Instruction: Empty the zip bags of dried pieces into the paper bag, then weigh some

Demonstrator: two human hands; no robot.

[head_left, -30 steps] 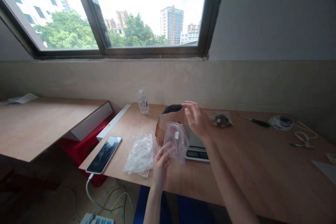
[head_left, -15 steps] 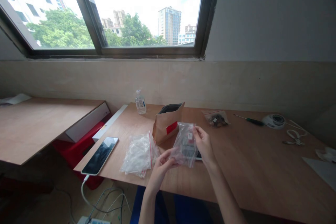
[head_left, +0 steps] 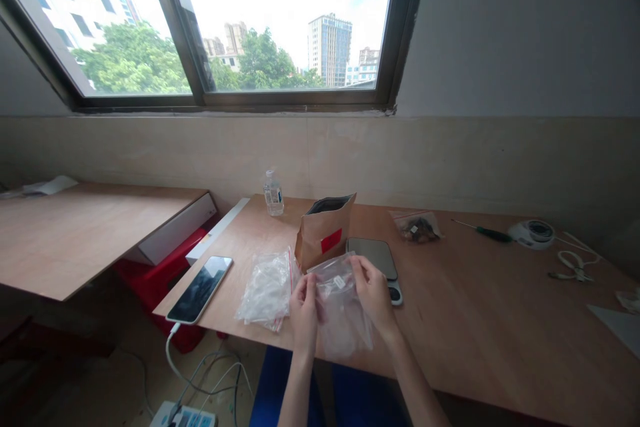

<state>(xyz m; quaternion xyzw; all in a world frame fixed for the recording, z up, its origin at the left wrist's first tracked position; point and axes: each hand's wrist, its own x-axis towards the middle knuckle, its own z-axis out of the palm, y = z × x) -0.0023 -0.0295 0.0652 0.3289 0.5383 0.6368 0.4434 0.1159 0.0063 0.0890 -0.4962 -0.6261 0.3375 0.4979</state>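
A clear zip-lock bag (head_left: 345,320) with a small white label hangs between my hands over the table's front edge. My left hand (head_left: 303,310) pinches its upper left side, and my right hand (head_left: 373,290) grips the upper right corner. Just left of them lies a pile of clear zip-lock bags (head_left: 265,290) with red seal lines. Behind the held bag stands an open brown paper pouch (head_left: 325,233) with a red label. A flat kitchen scale (head_left: 375,255) rests beyond my right hand, partly covered by it.
At the left edge lies a phone (head_left: 200,290) on a charging cable. A water bottle (head_left: 273,195) stands at the back. Toward the right are a bag of dark pieces (head_left: 419,227), a screwdriver (head_left: 493,234), a white dome camera (head_left: 533,233) and a coiled cable (head_left: 574,265).
The held bag has come down and closer to me, now hanging straight. My left hand has moved up to its top edge. More of the scale is uncovered.
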